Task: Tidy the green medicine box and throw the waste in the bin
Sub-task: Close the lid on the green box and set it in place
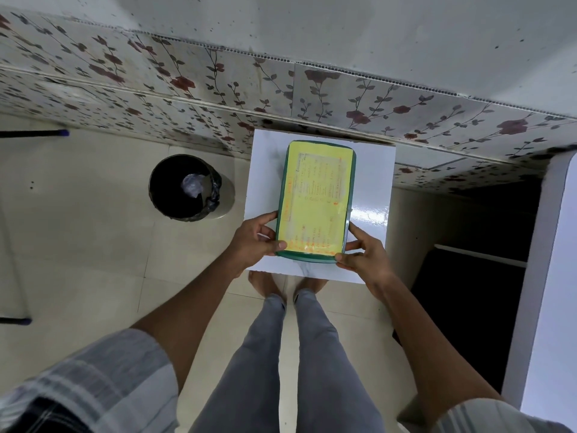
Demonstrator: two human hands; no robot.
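Observation:
A green medicine box (pixel 316 201) with a yellow printed label on its closed lid stands on a small white table (pixel 373 189). My left hand (pixel 254 240) grips its near left corner, thumb on the lid's front edge. On the near right corner sits my right hand (pixel 365 254), fingers pressed against the side and rim. A round bin (pixel 187 187) with a black liner stands on the floor left of the table; crumpled waste lies at its bottom.
A flowered tiled wall (pixel 312 95) runs behind the table. A white cabinet edge (pixel 543 276) and a dark opening lie to the right. Cream floor tiles spread to the left, with dark rods at the far left edge. My legs stand before the table.

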